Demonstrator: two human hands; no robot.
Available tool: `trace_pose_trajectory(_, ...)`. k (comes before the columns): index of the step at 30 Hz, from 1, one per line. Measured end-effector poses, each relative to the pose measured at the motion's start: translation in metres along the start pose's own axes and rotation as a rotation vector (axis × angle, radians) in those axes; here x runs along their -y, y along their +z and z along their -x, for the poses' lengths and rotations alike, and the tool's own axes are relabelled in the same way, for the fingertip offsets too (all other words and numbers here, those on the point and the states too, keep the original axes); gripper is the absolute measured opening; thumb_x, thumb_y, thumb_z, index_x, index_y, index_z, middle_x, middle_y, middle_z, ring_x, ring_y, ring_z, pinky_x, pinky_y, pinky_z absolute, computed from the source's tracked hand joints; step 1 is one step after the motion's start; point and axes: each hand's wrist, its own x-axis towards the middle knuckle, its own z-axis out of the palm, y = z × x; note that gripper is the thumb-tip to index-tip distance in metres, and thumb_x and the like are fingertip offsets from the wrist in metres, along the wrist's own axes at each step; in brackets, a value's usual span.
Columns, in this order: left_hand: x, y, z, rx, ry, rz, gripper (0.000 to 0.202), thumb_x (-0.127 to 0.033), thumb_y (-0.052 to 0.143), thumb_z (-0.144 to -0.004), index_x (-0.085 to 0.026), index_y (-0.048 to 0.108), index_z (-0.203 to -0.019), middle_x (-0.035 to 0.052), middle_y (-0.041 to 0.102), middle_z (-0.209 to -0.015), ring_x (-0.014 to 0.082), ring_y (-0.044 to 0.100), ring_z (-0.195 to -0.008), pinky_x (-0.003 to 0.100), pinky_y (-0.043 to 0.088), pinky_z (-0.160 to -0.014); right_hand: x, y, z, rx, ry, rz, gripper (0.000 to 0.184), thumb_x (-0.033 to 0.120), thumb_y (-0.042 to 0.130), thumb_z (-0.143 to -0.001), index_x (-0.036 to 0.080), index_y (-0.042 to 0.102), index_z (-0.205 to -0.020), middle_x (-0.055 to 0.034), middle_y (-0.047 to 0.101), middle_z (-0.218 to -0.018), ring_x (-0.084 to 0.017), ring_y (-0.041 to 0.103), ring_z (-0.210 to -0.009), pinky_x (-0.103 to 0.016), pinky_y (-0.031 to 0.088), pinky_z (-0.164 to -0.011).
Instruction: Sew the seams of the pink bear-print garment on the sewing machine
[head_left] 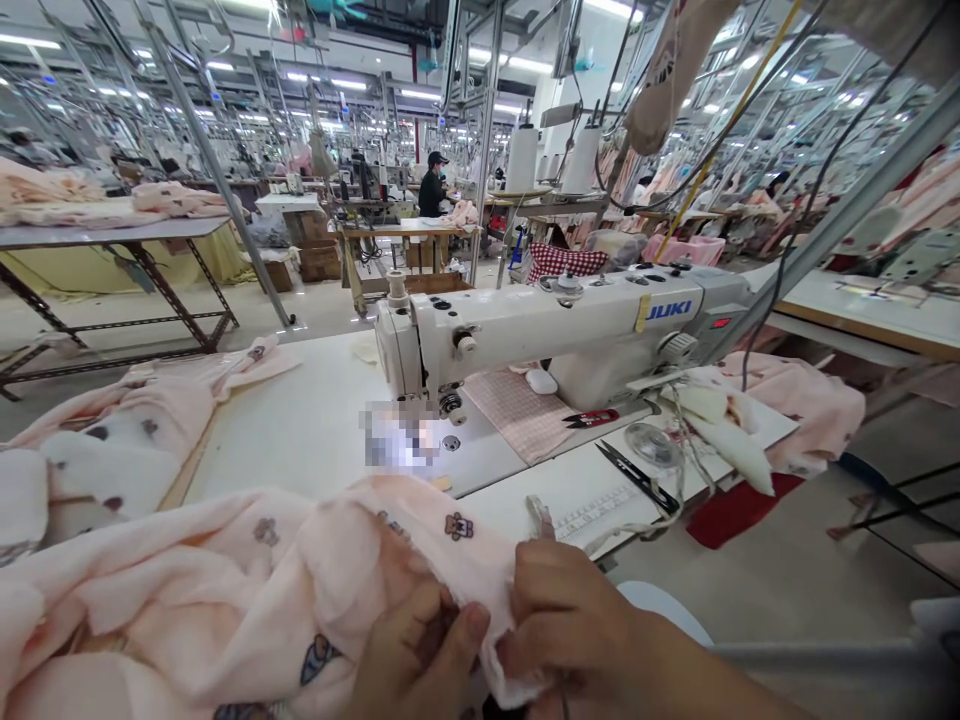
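Soft pink fabric (300, 560) printed with small bears spreads over the front of the sewing table (270, 440). My left hand (420, 650) pinches an edge of it, thumb against bent fingers. Close by on the right, my right hand (577, 630) is closed on the same fabric's edge, its fingers curled. Behind the cloth stands a white sewing machine (555, 320), its needle area lit and partly blurred out. A small pale strip (540, 515) sticks up just beyond my right knuckles; I cannot tell whether the hand holds it.
Right of the needle lie red-handled thread snips (591, 418), black tweezers (637, 478), a clear round dish (651, 445) and a ruler (600, 515). More printed cloth (112, 450) is heaped at the left. A metal pole (847, 190) slants at the right. A person (433, 187) sits farther back.
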Motion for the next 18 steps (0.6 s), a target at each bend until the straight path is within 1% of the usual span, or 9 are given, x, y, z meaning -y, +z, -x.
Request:
trace_pose_trajectory(2,-0.005,0.001,-0.004,-0.002,0.039,0.057,0.038,-0.053,0.069,-0.07,-0.015,0.064,-0.07,0.0027,0.066,-0.066,0.0131,0.06,-0.063,0.021,0.047,-0.06,0.002,-0.006,-0.003,-0.065,0.17,-0.138,0.033,0.053,0.055,-0.087,0.02,0.06,-0.084,-0.0016,0.052,-0.068,-0.014,0.047,-0.062,-0.028,0.033,-0.055)
trace_pose_trajectory(3,-0.008,0.002,-0.004,0.0,0.042,0.083,0.036,-0.05,0.071,-0.069,-0.015,0.066,-0.072,0.0037,0.068,-0.07,0.0151,0.063,-0.068,0.023,0.049,-0.064,0.003,-0.009,-0.005,-0.083,0.266,-0.182,0.03,0.049,0.057,-0.087,0.019,0.06,-0.088,-0.0021,0.055,-0.072,-0.014,0.049,-0.065,-0.027,0.035,-0.057)
trace_pose_trajectory(6,-0.018,0.004,-0.002,-0.017,0.055,0.099,0.032,-0.048,0.072,-0.068,-0.017,0.069,-0.077,0.0029,0.071,-0.075,0.0176,0.067,-0.076,0.024,0.052,-0.071,0.005,-0.013,-0.011,-0.062,0.498,-0.254,0.009,0.025,0.063,-0.084,0.02,0.059,-0.091,-0.0004,0.061,-0.081,-0.011,0.051,-0.066,-0.024,0.039,-0.059)
trace_pose_trajectory(8,-0.022,0.005,0.0,-0.076,0.115,-0.039,0.03,-0.048,0.069,-0.071,-0.019,0.068,-0.073,0.0009,0.069,-0.069,0.0149,0.064,-0.068,0.021,0.051,-0.065,0.006,-0.013,-0.014,-0.077,0.558,-0.306,0.011,0.016,0.064,-0.08,0.021,0.059,-0.089,0.0016,0.061,-0.08,-0.009,0.05,-0.064,-0.022,0.039,-0.057)
trace_pose_trajectory(10,-0.023,0.004,0.002,-0.143,0.208,-0.22,0.028,-0.047,0.065,-0.075,-0.02,0.065,-0.068,-0.0008,0.065,-0.063,0.0125,0.06,-0.059,0.019,0.048,-0.058,0.007,-0.012,-0.017,-0.103,0.582,-0.363,0.012,0.015,0.065,-0.078,0.02,0.059,-0.086,0.002,0.059,-0.079,-0.009,0.049,-0.064,-0.021,0.038,-0.056)
trace_pose_trajectory(12,-0.023,0.002,0.003,-0.181,0.334,-0.336,0.026,-0.044,0.061,-0.079,-0.021,0.064,-0.069,-0.0006,0.063,-0.065,0.0127,0.059,-0.061,0.02,0.047,-0.058,0.007,-0.011,-0.02,-0.108,0.623,-0.444,0.011,0.016,0.066,-0.077,0.019,0.058,-0.085,0.0018,0.058,-0.078,-0.009,0.046,-0.062,-0.021,0.036,-0.055)
trace_pose_trajectory(15,-0.022,0.0,0.003,-0.228,0.554,-0.402,0.023,-0.04,0.056,-0.083,-0.022,0.067,-0.074,0.0034,0.063,-0.082,0.0164,0.06,-0.076,0.025,0.049,-0.07,0.002,-0.003,-0.023,-0.138,0.752,-0.717,0.02,0.025,0.07,-0.076,0.019,0.052,-0.083,0.0027,0.055,-0.075,-0.007,0.042,-0.058,-0.019,0.032,-0.052)
trace_pose_trajectory(17,-0.021,0.0,0.002,-0.289,0.678,-0.428,0.023,-0.036,0.058,-0.082,-0.021,0.067,-0.067,0.0074,0.06,-0.107,0.0176,0.059,-0.083,0.029,0.049,-0.075,-0.004,0.005,-0.025,-0.139,0.813,-0.959,0.036,0.035,0.075,-0.072,0.019,0.046,-0.084,0.0043,0.054,-0.071,-0.005,0.041,-0.055,-0.018,0.03,-0.051)
trace_pose_trajectory(18,-0.021,0.0,0.0,-0.31,0.713,-0.42,0.025,-0.035,0.058,-0.082,-0.02,0.065,-0.063,0.0084,0.054,-0.121,0.0173,0.059,-0.084,0.03,0.05,-0.075,-0.008,0.01,-0.025,-0.119,0.824,-1.058,0.043,0.04,0.077,-0.069,0.019,0.043,-0.084,0.0052,0.054,-0.07,-0.005,0.04,-0.053,-0.018,0.029,-0.05)
